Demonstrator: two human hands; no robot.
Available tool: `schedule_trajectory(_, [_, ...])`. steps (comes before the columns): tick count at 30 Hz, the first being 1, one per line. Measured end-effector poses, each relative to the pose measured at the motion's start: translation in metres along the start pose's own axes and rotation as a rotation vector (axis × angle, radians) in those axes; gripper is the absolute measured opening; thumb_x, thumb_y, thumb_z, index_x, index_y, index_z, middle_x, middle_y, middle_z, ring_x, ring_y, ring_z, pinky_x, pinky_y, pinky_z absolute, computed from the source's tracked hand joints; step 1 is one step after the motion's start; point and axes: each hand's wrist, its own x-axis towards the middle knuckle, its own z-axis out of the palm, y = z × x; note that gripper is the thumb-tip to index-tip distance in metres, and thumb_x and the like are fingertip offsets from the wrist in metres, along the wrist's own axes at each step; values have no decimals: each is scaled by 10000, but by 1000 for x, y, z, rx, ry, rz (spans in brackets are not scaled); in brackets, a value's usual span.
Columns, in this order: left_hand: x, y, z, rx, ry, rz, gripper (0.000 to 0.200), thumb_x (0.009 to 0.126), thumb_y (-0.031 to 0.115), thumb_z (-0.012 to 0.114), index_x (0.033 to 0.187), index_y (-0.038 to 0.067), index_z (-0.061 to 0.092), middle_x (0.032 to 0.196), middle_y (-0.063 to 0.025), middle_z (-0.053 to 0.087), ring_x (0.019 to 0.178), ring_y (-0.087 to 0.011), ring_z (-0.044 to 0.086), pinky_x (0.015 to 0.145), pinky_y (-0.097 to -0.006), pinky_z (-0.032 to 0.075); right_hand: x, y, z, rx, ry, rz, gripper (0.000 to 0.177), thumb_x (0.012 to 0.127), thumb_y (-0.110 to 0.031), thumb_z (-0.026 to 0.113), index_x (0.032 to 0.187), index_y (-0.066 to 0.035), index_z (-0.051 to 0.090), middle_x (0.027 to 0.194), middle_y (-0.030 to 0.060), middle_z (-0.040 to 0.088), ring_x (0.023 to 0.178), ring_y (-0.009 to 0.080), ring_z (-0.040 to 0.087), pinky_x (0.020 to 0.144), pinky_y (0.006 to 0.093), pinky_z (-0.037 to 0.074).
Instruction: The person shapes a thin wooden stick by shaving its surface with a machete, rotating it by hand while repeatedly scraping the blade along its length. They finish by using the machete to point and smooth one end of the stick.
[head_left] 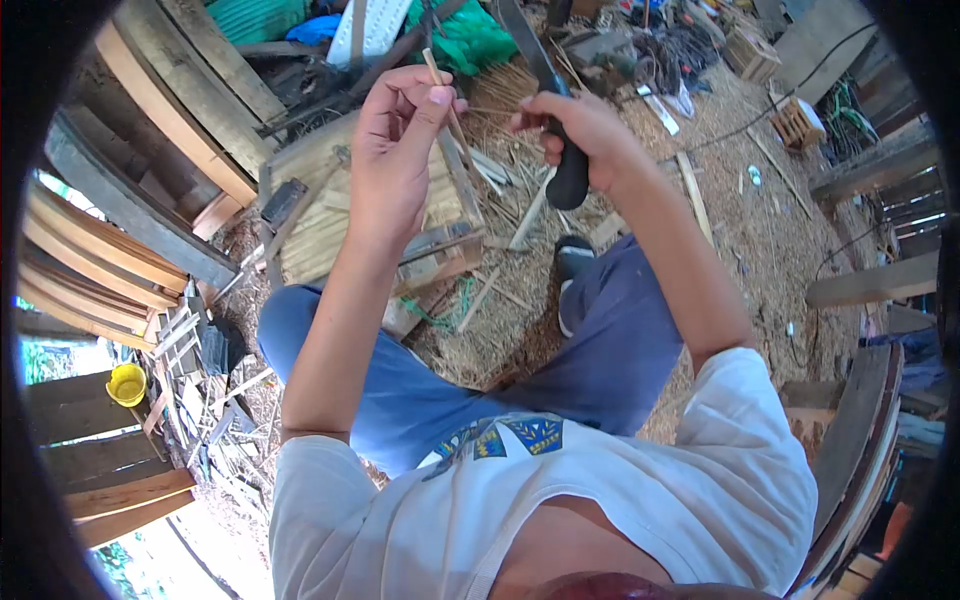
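My left hand [395, 150] is raised in front of me, thumb and fingers pinching a thin wooden stick [432, 66] that points up and away. My right hand [595, 140] is wrapped round the black handle [568, 180] of a large knife. Its long dark blade [525, 40] points away from me, and the tip runs out of the top of the view. Blade and stick are apart. Below my left hand stands a low wooden table [330, 230] with a slatted top.
Wood shavings and loose strips cover the ground [760, 240]. Wooden planks [170, 110] lean at the left, with a yellow bucket [127, 384] lower down. A green bag [465, 45] lies at the back. A dark cable [745, 128] crosses the floor on the right, near a small wooden crate [797, 124].
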Motion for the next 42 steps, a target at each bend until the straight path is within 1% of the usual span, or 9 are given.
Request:
schedule_trajectory(1, [-4, -4, -1, 40, 17, 1, 79, 1024, 105, 595, 1087, 57, 590, 1008, -13, 618, 975, -110, 612, 989, -352, 516, -5, -1, 0, -29, 9, -17, 179, 938, -183, 635, 1011, -20, 641, 937, 68, 715, 555, 54, 493, 484, 256, 428])
schedule_trajectory(4, [-13, -13, -2, 96, 27, 37, 74, 994, 61, 641, 1052, 43, 599, 933, 15, 630, 896, -70, 586, 851, -236, 469, -5, 6, -8, -75, 29, -61, 189, 937, -189, 635, 1021, -20, 640, 939, 68, 714, 549, 52, 486, 483, 251, 425])
schedule_trajectory(11, [-37, -37, -10, 406, -101, -32, 104, 971, 25, 646, 1044, 21, 572, 916, -18, 674, 854, -87, 641, 783, -249, 512, -13, 19, -21, -117, 36, -43, 213, 935, -198, 630, 1039, -12, 650, 941, 75, 721, 529, 52, 485, 463, 256, 420])
schedule_trajectory(14, [-47, -36, -10, 621, -194, -49, 147, 965, 49, 662, 1087, 21, 584, 964, -43, 693, 888, -113, 675, 813, -272, 539, -18, 22, -23, -148, 40, -6, 200, 929, -197, 638, 1021, -21, 660, 937, 70, 722, 524, 52, 486, 456, 255, 423])
schedule_trajectory(23, [-72, -55, -10, 663, -317, 1, 332, 925, -9, 665, 1240, 73, 598, 933, -69, 690, 907, -154, 707, 850, -316, 563, -31, 35, -29, -191, 64, 6, 197, 916, -196, 653, 1008, -22, 671, 921, 77, 717, 533, 58, 494, 472, 253, 426])
schedule_trajectory(29, [-81, -54, -14, 682, -354, -11, 352, 924, -31, 654, 1253, 92, 630, 949, -75, 697, 963, -159, 720, 855, -305, 565, -39, 44, -36, -242, 75, 26, 196, 913, -187, 653, 983, -3, 657, 918, 94, 716, 538, 67, 499, 477, 255, 428])
schedule_trajectory(35, [-74, -8, -11, 718, -183, 111, 391, 898, -54, 666, 1251, 115, 672, 945, -84, 693, 901, -154, 695, 820, -286, 560, -53, 49, -39, -241, 96, 41, 188, 906, -177, 660, 955, 2, 629, 930, 113, 723, 529, 67, 500, 470, 264, 429])
schedule_trajectory(38, [-69, 20, -15, 611, -73, 158, 377, 918, -47, 663, 1266, 98, 674, 962, -63, 700, 897, -116, 684, 819, -268, 559, -57, 48, -38, -250, 103, 52, 187, 903, -175, 660, 948, 2, 618, 927, 112, 726, 522, 67, 500, 462, 265, 428])
schedule_trajectory(42, [-61, 63, -21, 561, 27, 426, 376, 967, -35, 621, 1339, 15, 594, 973, -70, 695, 897, -123, 682, 822, -258, 558, -58, 49, -40, -232, 113, 53, 193, 901, -175, 660, 952, 5, 616, 918, 111, 728, 515, 67, 505, 457, 263, 432])
